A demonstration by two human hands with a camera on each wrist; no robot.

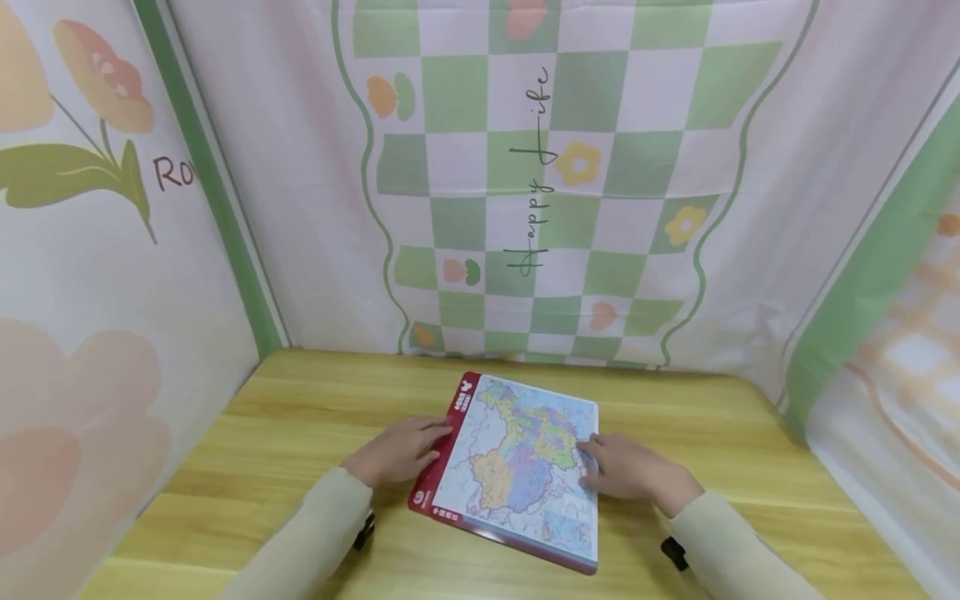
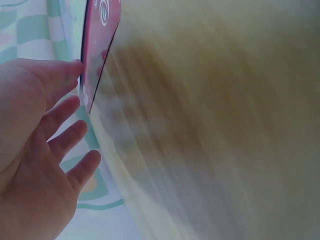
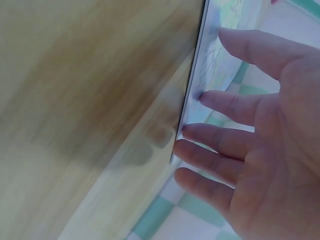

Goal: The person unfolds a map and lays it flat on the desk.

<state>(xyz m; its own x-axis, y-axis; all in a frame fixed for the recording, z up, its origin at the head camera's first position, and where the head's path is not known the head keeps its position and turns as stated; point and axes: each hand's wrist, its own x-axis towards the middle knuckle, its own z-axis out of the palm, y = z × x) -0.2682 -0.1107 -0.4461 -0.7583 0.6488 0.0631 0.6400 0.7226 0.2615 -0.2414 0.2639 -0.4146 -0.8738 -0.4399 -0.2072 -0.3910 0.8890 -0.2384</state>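
Note:
A thin map board (image 1: pixel 517 467) with a red border and a multicoloured map lies flat and slightly turned on the table. My left hand (image 1: pixel 401 452) rests at its red left edge, fingers extended. The left wrist view shows the thumb of that left hand (image 2: pixel 35 135) at the red strip (image 2: pixel 100 45), the other fingers loosely spread. On the opposite side my right hand (image 1: pixel 630 468) touches the board's right edge. In the right wrist view the right hand (image 3: pixel 270 130) has loosely straight fingers, thumb and index tip on the map's surface (image 3: pixel 210 55).
The light wooden table (image 1: pixel 300 400) runs back to a checkered green and white curtain (image 1: pixel 525 192). A printed flower curtain (image 1: pixel 90 275) stands at the left, and another curtain (image 1: pixel 885 333) hangs at the right. Dark wrist straps (image 1: pixel 674 552) show below the sleeves.

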